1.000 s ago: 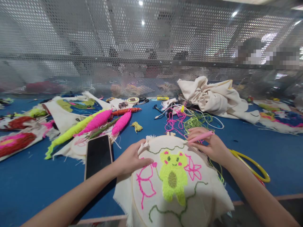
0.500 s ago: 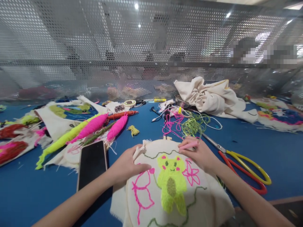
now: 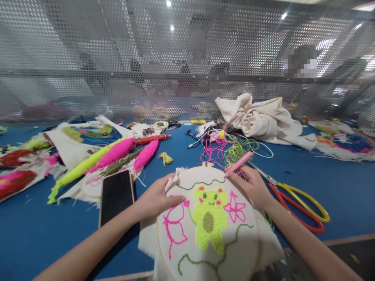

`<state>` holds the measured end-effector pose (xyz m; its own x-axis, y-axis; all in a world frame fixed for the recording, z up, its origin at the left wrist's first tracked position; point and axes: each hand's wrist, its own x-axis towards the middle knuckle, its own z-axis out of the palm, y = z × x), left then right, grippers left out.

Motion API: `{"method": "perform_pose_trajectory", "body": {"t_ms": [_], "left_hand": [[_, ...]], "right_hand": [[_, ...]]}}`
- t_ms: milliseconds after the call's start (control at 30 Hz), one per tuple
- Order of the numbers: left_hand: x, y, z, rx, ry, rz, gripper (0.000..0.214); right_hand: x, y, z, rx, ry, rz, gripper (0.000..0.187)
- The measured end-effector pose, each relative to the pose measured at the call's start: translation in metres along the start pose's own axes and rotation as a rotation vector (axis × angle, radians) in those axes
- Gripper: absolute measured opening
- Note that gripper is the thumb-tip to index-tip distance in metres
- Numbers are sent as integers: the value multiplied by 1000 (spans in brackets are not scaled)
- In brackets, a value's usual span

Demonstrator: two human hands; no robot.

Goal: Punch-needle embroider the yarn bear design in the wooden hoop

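A round embroidery hoop holds cream cloth stitched with a lime-green bear, pink flower outlines and dark green wavy lines. At the hoop's upper left, my left hand grips the rim and the bunched cloth, thumb lying on top. My right hand is closed around a pink-handled punch needle by the upper right rim. The handle slants up to the right, and its tip end meets the cloth near the top green line; the point itself is hidden. Loose cloth hangs out past the hoop on both sides.
Scissors with red and yellow handles lie right of the hoop. A phone lies to the left, near yarn bobbins. Tangled pink and green yarn and crumpled cloth sit behind. A perforated metal screen stands beyond.
The pink handle has swung from nearly flat to a steeper slant up to the right. My right hand has moved slightly right. The stitched bear has shifted a little up and left in view.
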<state>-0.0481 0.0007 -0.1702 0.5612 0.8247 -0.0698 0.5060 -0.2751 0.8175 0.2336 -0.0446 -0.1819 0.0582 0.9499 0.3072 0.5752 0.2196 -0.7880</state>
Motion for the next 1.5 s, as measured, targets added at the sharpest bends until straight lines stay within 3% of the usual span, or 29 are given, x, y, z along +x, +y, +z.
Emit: {"method": "perform_pose_trajectory", "body": {"t_ms": [333,667,1033,1267,1500], "left_hand": [[0,-2,1,23,-2,3,46],[1,-6,2,29,-17,10,44],[1,-9,0,48,-21,2,51],[1,-3,-3,60,-32,31,53],[0,0,0,99,-29,22,50]], "right_hand": [[-4,7,0,-17,48,-74,18],[-2,12,-2,-34,15,-148,18],[11,2,-7,-32,-149,-130,13],[24,13,-12,234,-177,167,26],[25,15,-14,430,-274,298,28]]}}
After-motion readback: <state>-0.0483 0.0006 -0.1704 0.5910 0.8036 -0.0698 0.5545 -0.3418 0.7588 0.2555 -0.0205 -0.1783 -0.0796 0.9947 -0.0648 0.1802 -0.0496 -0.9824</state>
